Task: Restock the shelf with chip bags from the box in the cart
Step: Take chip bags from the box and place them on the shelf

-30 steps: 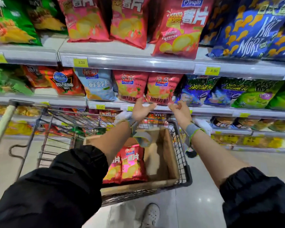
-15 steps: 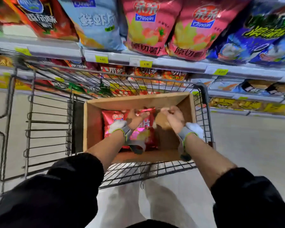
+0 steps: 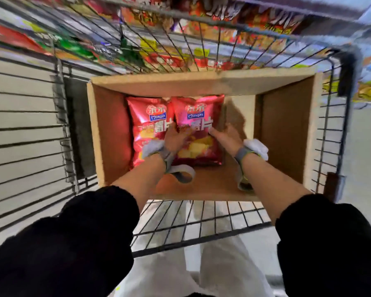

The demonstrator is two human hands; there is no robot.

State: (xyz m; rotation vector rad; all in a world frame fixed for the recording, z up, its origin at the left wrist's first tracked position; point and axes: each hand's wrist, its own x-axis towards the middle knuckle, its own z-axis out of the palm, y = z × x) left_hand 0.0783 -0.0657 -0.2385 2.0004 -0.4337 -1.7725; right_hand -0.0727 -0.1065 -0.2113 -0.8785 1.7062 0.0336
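Head view, looking straight down into the cardboard box sitting in the wire cart. Two red chip bags lying flat side by side on the box floor, against its far-left corner: left bag, right bag. Both hands down on the right bag. Left hand laid over its left half near the seam between the two bags, fingers spread flat, touching rather than clamped. Right hand at the bag's right edge, fingers seeming to curl round the side (blurred, so cannot tell whether pinching yet). Grey wrist straps on both arms, black sleeves pushed up.

Likely step: lifting this one bag out. Best taken by the two side edges, lightly, since an air-filled bag crushes and slips under a squeeze. Worth keeping clear of the neighbouring bag and lifting straight up past the box wall. Shelf only a colourful blur beyond the cart's far rim.
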